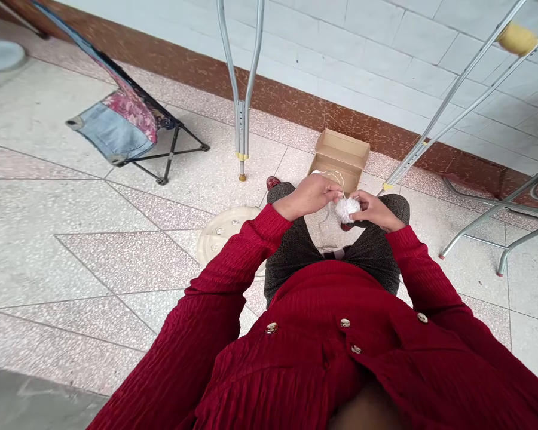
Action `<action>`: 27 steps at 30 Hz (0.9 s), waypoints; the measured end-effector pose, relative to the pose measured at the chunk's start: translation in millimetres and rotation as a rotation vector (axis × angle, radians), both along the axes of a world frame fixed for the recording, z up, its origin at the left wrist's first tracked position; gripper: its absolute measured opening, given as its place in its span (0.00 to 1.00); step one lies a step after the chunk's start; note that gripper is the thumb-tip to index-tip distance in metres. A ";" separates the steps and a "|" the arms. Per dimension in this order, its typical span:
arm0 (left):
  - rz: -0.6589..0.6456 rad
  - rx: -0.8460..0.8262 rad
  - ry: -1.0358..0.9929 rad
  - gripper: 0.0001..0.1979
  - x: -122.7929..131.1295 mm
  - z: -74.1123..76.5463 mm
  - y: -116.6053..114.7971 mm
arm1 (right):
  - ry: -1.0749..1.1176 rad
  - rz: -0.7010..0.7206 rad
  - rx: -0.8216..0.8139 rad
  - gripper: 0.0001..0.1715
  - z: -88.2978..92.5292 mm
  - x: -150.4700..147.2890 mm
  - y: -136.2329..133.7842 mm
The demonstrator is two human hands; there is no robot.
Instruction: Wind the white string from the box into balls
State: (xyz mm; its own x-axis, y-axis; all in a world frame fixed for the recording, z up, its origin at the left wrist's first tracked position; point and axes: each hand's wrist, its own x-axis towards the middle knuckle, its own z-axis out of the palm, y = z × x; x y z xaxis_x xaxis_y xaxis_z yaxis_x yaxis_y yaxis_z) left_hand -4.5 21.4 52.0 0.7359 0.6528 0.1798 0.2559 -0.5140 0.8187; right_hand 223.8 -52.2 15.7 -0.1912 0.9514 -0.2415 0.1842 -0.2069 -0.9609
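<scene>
A fluffy white pom-pom (347,210) is held between the fingers of my right hand (372,209), above the gap between my knees. Just to its left, my left hand (316,192) pinches a white strand of yarn (336,174) with thumb and fingertips. The yarn loops up over the knuckles and runs toward the pom-pom. More thin strands hang loosely below. Beyond my hands, an open cardboard box (341,156) sits on the floor with its lid folded back; my fingers cover its near edge.
A folding chair (116,128) with a denim seat stands at the left. One metal crutch (242,119) leans ahead, another crutch (430,137) on the right. A round cream lid-like object (219,233) lies by my left leg. Metal chair legs (497,209) are at the right.
</scene>
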 end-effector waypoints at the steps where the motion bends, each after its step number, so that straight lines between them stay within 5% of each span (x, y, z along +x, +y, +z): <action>1: 0.006 0.036 0.001 0.14 1.9 -2.1 2.9 | 0.071 0.057 -0.030 0.28 4.8 -2.9 -3.3; 5: 0.029 0.001 -0.041 0.15 7.1 -12.1 5.9 | 0.327 0.103 -0.061 0.36 24.9 -4.5 -9.3; 10: 0.007 -0.248 -0.098 0.15 13.2 -25.2 -6.3 | 0.393 -0.107 0.115 0.41 49.0 2.8 4.5; 14: -0.098 -0.380 -0.112 0.16 15.9 -29.3 -18.1 | 0.173 -0.303 0.296 0.31 53.2 4.4 28.4; 18: -0.184 -0.450 -0.063 0.16 13.0 -22.6 -24.3 | -0.261 -0.425 0.484 0.33 32.6 8.9 43.3; 22: -0.122 -0.397 -0.057 0.14 4.4 -15.4 -16.7 | -0.435 -0.255 0.350 0.31 6.4 12.8 32.6; 27: 0.021 -0.239 -0.067 0.11 -1.1 -16.1 -2.1 | 0.009 0.093 -0.088 0.29 2.1 10.2 3.7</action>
State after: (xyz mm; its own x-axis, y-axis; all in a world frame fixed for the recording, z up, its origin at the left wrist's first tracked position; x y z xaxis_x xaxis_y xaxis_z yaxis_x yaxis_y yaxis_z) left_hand -5.5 19.3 35.9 0.7133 0.6977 0.0662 0.2056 -0.2986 0.9320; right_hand 234.0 -48.5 17.8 -0.2800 0.9045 -0.3215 0.1980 -0.2733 -0.9413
